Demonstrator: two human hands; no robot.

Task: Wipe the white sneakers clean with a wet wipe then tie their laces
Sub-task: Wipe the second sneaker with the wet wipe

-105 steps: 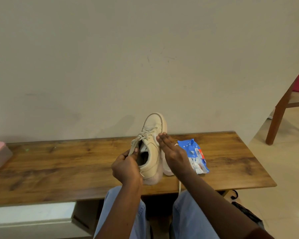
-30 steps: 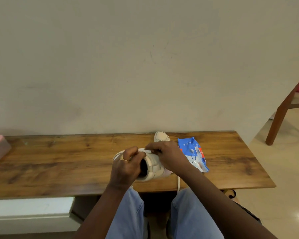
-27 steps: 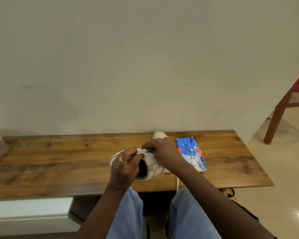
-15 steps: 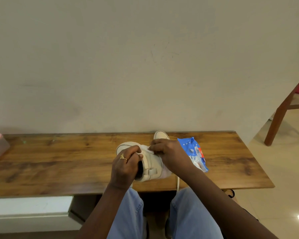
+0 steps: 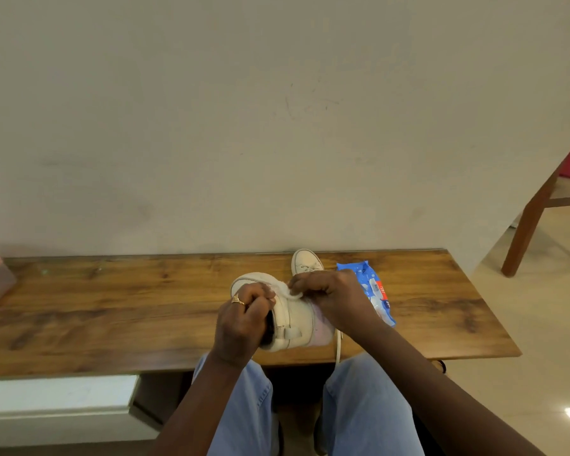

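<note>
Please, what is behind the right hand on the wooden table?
Behind the right hand, which pinches a wet wipe, the second sneaker lies on the table; only its toe and some lacing show. The hand and the held sneaker cover the rest.

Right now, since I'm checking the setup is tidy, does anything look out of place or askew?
A loose white lace dangles over the near edge of the table, between the person's knees. The sneaker lies tipped on its side, left hand gripping it, right hand pinching a wipe to it; that fits wiping. Nothing looks spilled.
</note>
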